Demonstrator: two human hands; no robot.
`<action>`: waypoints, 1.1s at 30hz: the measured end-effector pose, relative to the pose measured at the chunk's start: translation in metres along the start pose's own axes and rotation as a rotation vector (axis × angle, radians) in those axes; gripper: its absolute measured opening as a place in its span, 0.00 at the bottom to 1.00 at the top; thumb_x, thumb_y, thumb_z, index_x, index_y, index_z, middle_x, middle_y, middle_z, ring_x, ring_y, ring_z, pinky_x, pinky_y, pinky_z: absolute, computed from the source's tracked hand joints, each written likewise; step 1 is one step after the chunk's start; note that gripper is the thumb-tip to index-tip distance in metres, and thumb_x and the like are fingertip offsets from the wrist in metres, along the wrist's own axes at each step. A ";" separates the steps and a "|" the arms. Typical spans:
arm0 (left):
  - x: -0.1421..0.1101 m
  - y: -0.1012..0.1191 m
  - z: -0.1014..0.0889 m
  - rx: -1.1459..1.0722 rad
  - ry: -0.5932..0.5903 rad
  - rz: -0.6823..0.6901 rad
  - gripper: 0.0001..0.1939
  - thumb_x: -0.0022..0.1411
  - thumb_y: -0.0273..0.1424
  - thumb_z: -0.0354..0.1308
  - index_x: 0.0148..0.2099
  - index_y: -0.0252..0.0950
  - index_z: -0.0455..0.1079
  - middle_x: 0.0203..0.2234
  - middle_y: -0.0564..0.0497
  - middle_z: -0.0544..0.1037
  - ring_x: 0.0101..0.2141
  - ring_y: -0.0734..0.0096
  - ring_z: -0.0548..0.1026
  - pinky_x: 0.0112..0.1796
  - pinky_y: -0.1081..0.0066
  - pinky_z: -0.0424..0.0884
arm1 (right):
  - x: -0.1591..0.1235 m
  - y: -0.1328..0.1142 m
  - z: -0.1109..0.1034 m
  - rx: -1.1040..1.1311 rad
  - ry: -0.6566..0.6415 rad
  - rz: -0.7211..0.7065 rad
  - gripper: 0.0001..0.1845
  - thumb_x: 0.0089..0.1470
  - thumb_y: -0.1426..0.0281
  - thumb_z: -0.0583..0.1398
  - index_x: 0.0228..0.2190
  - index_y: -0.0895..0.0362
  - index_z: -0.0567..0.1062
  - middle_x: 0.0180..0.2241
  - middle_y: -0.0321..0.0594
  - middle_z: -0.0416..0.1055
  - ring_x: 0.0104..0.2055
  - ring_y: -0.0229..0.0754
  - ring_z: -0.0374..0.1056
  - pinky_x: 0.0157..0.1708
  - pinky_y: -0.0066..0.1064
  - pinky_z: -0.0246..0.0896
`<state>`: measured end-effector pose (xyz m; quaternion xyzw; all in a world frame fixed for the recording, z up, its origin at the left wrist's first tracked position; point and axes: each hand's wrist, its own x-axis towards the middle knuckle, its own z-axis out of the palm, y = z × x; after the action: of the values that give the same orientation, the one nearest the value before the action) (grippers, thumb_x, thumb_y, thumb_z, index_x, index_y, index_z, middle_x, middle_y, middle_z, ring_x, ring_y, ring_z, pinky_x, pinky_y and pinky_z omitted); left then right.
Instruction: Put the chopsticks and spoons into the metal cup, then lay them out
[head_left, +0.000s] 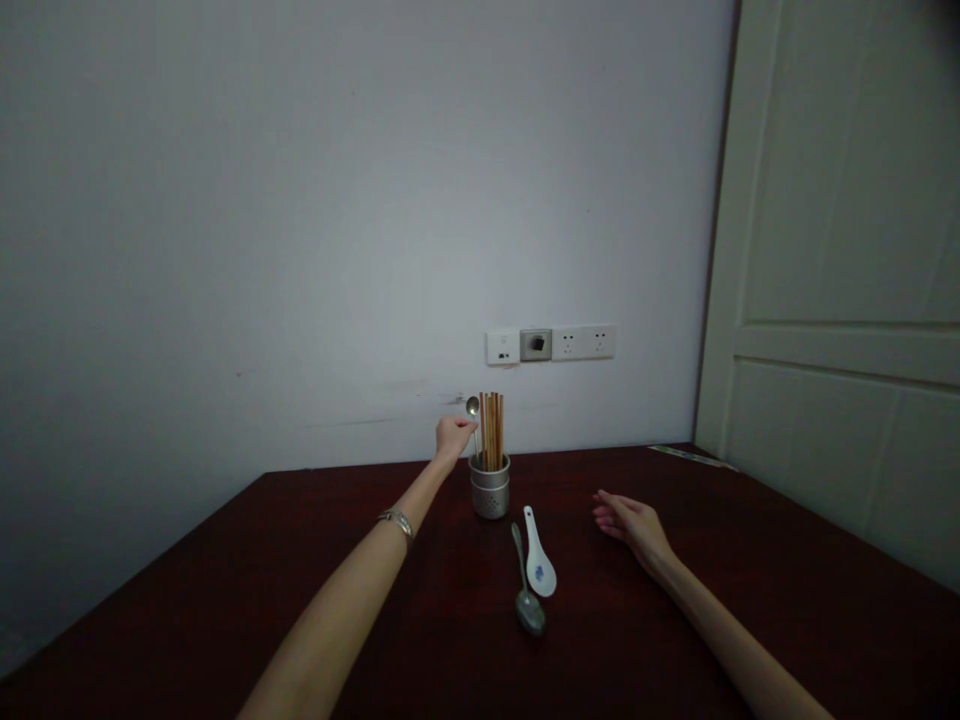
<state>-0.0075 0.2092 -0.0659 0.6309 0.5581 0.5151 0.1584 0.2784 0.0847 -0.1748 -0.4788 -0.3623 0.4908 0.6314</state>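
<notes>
My left hand [454, 436] pinches the handle of a small metal spoon [472, 406], bowl up, whose lower end reaches into a metal utensil holder [490, 493]. Several wooden chopsticks [492, 430] stand upright in that holder. In front of it lie a metal spoon [529, 608] and a white ceramic soup spoon [541, 571] with a blue mark, side by side, bowls toward me. Off to the right, my right hand [630, 522] rests on or just over the table with its fingers loosely extended, holding nothing.
The dark red table [315, 560] backs onto a pale wall [300, 250]. Wall sockets [583, 343] sit behind the holder. A whitish panelled door [840, 300] borders the right side, and a thin patterned strip [691, 457] lies at the table's back right edge.
</notes>
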 end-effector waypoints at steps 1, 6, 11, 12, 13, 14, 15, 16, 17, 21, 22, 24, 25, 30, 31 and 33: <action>-0.001 -0.002 0.000 0.011 -0.001 -0.008 0.10 0.45 0.34 0.58 0.23 0.32 0.74 0.19 0.49 0.75 0.25 0.70 0.71 0.26 0.74 0.62 | 0.000 0.000 0.000 -0.001 0.001 -0.003 0.16 0.38 0.63 0.65 0.26 0.63 0.73 0.19 0.39 0.71 0.19 0.32 0.66 0.20 0.22 0.64; -0.006 -0.006 0.002 0.033 0.003 -0.035 0.10 0.45 0.35 0.59 0.25 0.32 0.75 0.19 0.49 0.75 0.24 0.70 0.71 0.25 0.75 0.61 | 0.000 0.000 0.001 -0.008 0.004 -0.006 0.15 0.38 0.63 0.64 0.26 0.63 0.73 0.18 0.39 0.71 0.18 0.32 0.65 0.19 0.22 0.64; -0.011 -0.007 0.004 0.046 -0.021 -0.038 0.10 0.45 0.34 0.59 0.25 0.32 0.75 0.19 0.49 0.75 0.24 0.70 0.71 0.24 0.75 0.61 | 0.000 0.000 0.001 -0.012 0.013 0.000 0.15 0.38 0.64 0.64 0.26 0.63 0.73 0.18 0.38 0.71 0.18 0.32 0.65 0.19 0.22 0.64; -0.011 -0.007 0.004 0.046 -0.022 -0.040 0.10 0.46 0.34 0.59 0.24 0.32 0.75 0.19 0.49 0.75 0.24 0.70 0.71 0.25 0.75 0.61 | 0.000 -0.001 0.002 -0.011 0.011 -0.002 0.15 0.38 0.64 0.64 0.25 0.63 0.73 0.18 0.38 0.71 0.18 0.32 0.65 0.19 0.22 0.64; -0.012 -0.008 0.004 0.046 -0.023 -0.042 0.09 0.46 0.33 0.59 0.24 0.32 0.75 0.19 0.49 0.75 0.24 0.70 0.71 0.25 0.75 0.61 | -0.001 -0.001 0.002 -0.012 0.007 -0.004 0.14 0.37 0.64 0.64 0.25 0.63 0.73 0.18 0.38 0.71 0.18 0.33 0.65 0.19 0.22 0.64; -0.013 -0.008 0.005 0.046 -0.027 -0.042 0.09 0.46 0.33 0.59 0.23 0.32 0.75 0.18 0.49 0.75 0.24 0.70 0.71 0.25 0.75 0.61 | -0.002 -0.002 0.002 -0.012 0.003 -0.007 0.14 0.37 0.64 0.64 0.25 0.63 0.73 0.19 0.39 0.71 0.18 0.33 0.66 0.19 0.22 0.64; -0.013 -0.009 0.005 0.045 -0.031 -0.042 0.09 0.46 0.33 0.59 0.23 0.32 0.74 0.18 0.49 0.74 0.24 0.70 0.71 0.25 0.75 0.61 | -0.003 -0.003 0.002 -0.013 0.002 -0.009 0.14 0.37 0.64 0.64 0.25 0.63 0.73 0.19 0.39 0.71 0.18 0.33 0.66 0.19 0.22 0.64; -0.014 -0.010 0.005 0.045 -0.035 -0.042 0.09 0.46 0.33 0.59 0.22 0.32 0.74 0.18 0.49 0.74 0.24 0.70 0.71 0.25 0.74 0.61 | -0.003 -0.003 0.003 -0.014 0.003 -0.010 0.14 0.37 0.65 0.65 0.25 0.63 0.73 0.19 0.39 0.71 0.18 0.33 0.66 0.19 0.22 0.64; -0.014 -0.010 0.005 0.045 -0.040 -0.041 0.09 0.46 0.33 0.59 0.22 0.32 0.74 0.17 0.49 0.74 0.24 0.70 0.71 0.25 0.74 0.62 | -0.004 -0.004 0.003 -0.014 0.006 -0.009 0.14 0.36 0.65 0.65 0.25 0.62 0.73 0.19 0.39 0.71 0.18 0.33 0.66 0.19 0.23 0.64; -0.016 -0.013 0.006 0.048 -0.059 -0.040 0.09 0.45 0.33 0.59 0.20 0.33 0.74 0.16 0.49 0.74 0.23 0.70 0.71 0.25 0.74 0.62 | -0.005 -0.004 0.003 -0.011 0.010 -0.018 0.13 0.36 0.65 0.65 0.25 0.62 0.73 0.19 0.40 0.71 0.19 0.34 0.66 0.19 0.23 0.64; -0.017 -0.014 0.006 0.048 -0.063 -0.041 0.09 0.45 0.33 0.59 0.20 0.33 0.74 0.16 0.49 0.74 0.23 0.70 0.71 0.25 0.75 0.61 | -0.004 -0.003 0.003 -0.010 0.005 -0.022 0.13 0.36 0.65 0.65 0.25 0.62 0.74 0.19 0.40 0.71 0.19 0.34 0.66 0.19 0.23 0.64; -0.018 -0.016 0.007 0.049 -0.069 -0.042 0.09 0.45 0.33 0.59 0.20 0.33 0.74 0.16 0.50 0.74 0.22 0.71 0.71 0.25 0.75 0.61 | -0.003 -0.002 0.002 -0.008 -0.003 -0.027 0.14 0.36 0.65 0.64 0.26 0.62 0.74 0.19 0.40 0.72 0.19 0.34 0.66 0.19 0.23 0.64; -0.019 -0.017 0.007 0.054 -0.074 -0.039 0.09 0.45 0.33 0.59 0.21 0.33 0.74 0.16 0.50 0.74 0.22 0.71 0.71 0.25 0.75 0.61 | -0.003 -0.001 0.001 -0.007 -0.005 -0.026 0.14 0.36 0.65 0.64 0.26 0.62 0.74 0.19 0.40 0.72 0.19 0.34 0.66 0.19 0.23 0.64; -0.021 -0.020 0.008 0.084 -0.087 -0.020 0.09 0.46 0.33 0.59 0.22 0.33 0.75 0.16 0.50 0.74 0.23 0.69 0.71 0.24 0.75 0.60 | -0.002 -0.001 0.000 -0.004 -0.009 -0.022 0.13 0.36 0.67 0.64 0.26 0.63 0.74 0.19 0.39 0.71 0.18 0.33 0.66 0.19 0.23 0.64; -0.021 -0.020 0.008 0.078 -0.084 -0.025 0.09 0.45 0.33 0.59 0.22 0.33 0.75 0.16 0.49 0.75 0.23 0.69 0.71 0.25 0.74 0.60 | -0.002 -0.001 0.000 -0.002 -0.011 -0.023 0.13 0.36 0.67 0.64 0.26 0.63 0.74 0.19 0.39 0.71 0.19 0.33 0.66 0.20 0.23 0.64; -0.022 -0.020 0.008 0.068 -0.080 -0.034 0.08 0.45 0.33 0.59 0.23 0.33 0.75 0.17 0.49 0.75 0.24 0.69 0.72 0.25 0.74 0.61 | -0.003 -0.002 0.000 -0.001 -0.012 -0.025 0.13 0.36 0.67 0.64 0.26 0.63 0.74 0.19 0.40 0.71 0.19 0.34 0.66 0.20 0.23 0.64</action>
<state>-0.0087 0.2000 -0.0950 0.6467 0.5789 0.4674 0.1679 0.2779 0.0823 -0.1732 -0.4718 -0.3723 0.4854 0.6350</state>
